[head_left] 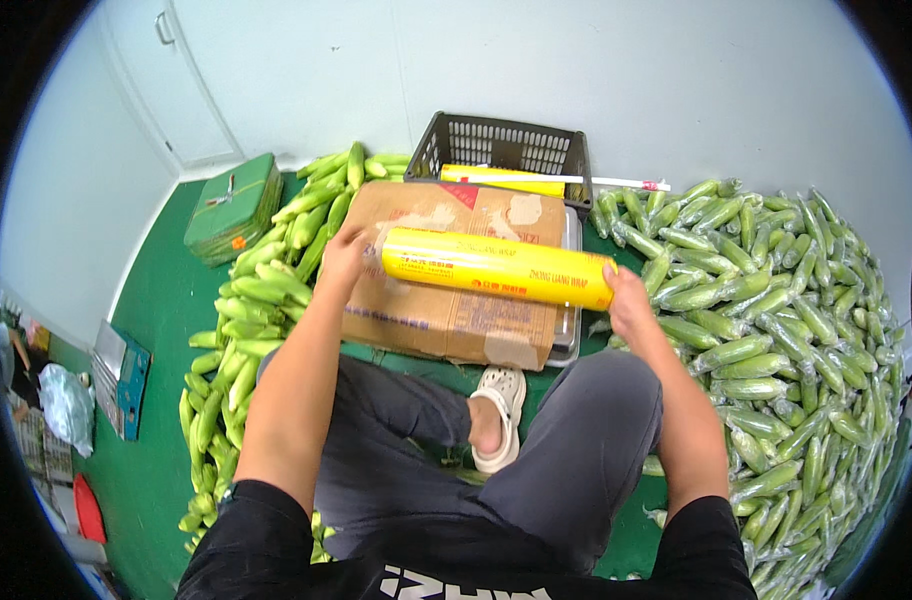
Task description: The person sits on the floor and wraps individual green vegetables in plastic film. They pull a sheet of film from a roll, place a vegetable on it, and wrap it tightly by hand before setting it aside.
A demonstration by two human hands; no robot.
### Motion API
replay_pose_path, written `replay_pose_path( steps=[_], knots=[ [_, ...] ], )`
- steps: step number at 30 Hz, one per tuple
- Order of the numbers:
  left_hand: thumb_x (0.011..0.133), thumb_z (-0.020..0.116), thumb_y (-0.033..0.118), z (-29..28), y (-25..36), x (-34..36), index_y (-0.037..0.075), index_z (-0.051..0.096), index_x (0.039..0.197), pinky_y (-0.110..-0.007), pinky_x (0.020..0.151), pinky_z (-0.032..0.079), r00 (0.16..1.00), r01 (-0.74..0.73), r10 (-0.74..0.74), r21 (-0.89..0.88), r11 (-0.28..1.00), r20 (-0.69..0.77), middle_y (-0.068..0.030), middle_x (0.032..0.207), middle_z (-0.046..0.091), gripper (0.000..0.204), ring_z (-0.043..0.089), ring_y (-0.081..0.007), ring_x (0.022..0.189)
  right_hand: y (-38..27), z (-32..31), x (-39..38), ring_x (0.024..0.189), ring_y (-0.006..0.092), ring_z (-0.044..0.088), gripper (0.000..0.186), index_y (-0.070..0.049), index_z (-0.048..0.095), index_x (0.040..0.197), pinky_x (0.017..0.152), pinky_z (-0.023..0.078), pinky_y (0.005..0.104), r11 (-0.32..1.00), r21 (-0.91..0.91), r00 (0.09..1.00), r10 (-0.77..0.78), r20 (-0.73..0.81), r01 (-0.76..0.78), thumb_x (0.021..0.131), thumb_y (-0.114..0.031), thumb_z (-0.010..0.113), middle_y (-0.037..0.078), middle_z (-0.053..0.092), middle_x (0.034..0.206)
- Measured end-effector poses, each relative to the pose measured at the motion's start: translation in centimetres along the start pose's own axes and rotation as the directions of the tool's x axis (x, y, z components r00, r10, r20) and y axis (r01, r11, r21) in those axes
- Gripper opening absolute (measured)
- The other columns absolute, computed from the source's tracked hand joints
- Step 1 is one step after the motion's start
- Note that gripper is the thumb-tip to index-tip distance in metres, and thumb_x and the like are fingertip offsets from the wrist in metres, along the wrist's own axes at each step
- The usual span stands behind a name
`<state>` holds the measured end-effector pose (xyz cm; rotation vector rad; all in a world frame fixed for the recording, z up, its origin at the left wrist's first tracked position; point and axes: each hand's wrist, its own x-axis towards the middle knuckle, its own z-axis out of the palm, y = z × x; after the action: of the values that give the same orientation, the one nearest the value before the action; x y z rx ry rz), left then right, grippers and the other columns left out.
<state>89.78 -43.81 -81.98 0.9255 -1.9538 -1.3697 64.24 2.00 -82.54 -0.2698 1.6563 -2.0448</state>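
A yellow roll of cling film [496, 265] stretches across in front of me, level above a brown cardboard box [416, 325]. My left hand [346, 255] grips its left end, and my right hand [626, 300] is closed around the right end. On the left lies a heap of unwrapped corn ears [266, 310] in green husks. To my right is a large pile of film-wrapped corn [756, 340]. Under the cardboard box, part of a metallic edge [569, 335] shows at its right side.
Behind the box stands a black plastic crate [516, 140], with another yellow roll [506, 180] and a white stick [601, 182] by its front rim. A green box [234, 210] sits at the far left. Beyond it are a blue carton [126, 385] and a plastic bag [68, 405] on the left.
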Motion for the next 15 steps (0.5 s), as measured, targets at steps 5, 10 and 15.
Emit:
replay_pose_path(
  steps=[5, 10, 15],
  knots=[
    [0.098, 0.043, 0.067, -9.4, -11.1, 2.1, -0.002, 0.049, 0.149, -0.052, 0.115, 0.037, 0.838, 0.545, -0.491, 0.31, 0.779, -0.239, -0.0244, 0.152, 0.05, 0.086, 0.049, -0.043, 0.138, 1.9, 0.0, -1.2, 0.1, 0.0152, 0.065, 0.029, 0.003, 0.062, 0.116, 0.094, 0.048, 0.0309, 0.997, 0.072, 1.0, -0.02, 0.004, 0.02, 0.108, -0.024, 0.056, 0.008, 0.071, 0.112],
    [0.091, 0.054, 0.074, -1.6, -8.4, 0.2, -0.004, 0.061, 0.138, -0.045, 0.109, 0.044, 0.728, 0.682, -0.617, 0.223, 0.696, -0.299, -0.0243, 0.142, 0.06, 0.092, 0.056, -0.0369, 0.133, 0.4, -2.7, -1.6, 0.101, 0.015, 0.065, 0.025, 0.001, 0.064, 0.116, 0.094, 0.048, 0.0308, 0.997, 0.001, 0.989, -0.073, -0.125, 0.074, 0.108, -0.021, 0.056, 0.008, 0.071, 0.112],
    [0.088, 0.06, 0.072, -2.6, -11.5, -0.5, -0.006, 0.066, 0.131, -0.043, 0.107, 0.045, 0.812, 0.576, -0.525, 0.198, 0.793, -0.255, -0.0273, 0.134, 0.064, 0.089, 0.062, -0.0392, 0.125, -2.0, -2.7, -0.8, 0.102, 0.0158, 0.066, 0.027, 0.001, 0.065, 0.12, 0.096, 0.047, 0.0317, 0.995, 0.021, 0.976, -0.091, -0.195, 0.097, 0.107, -0.021, 0.058, 0.009, 0.072, 0.114]
  ],
)
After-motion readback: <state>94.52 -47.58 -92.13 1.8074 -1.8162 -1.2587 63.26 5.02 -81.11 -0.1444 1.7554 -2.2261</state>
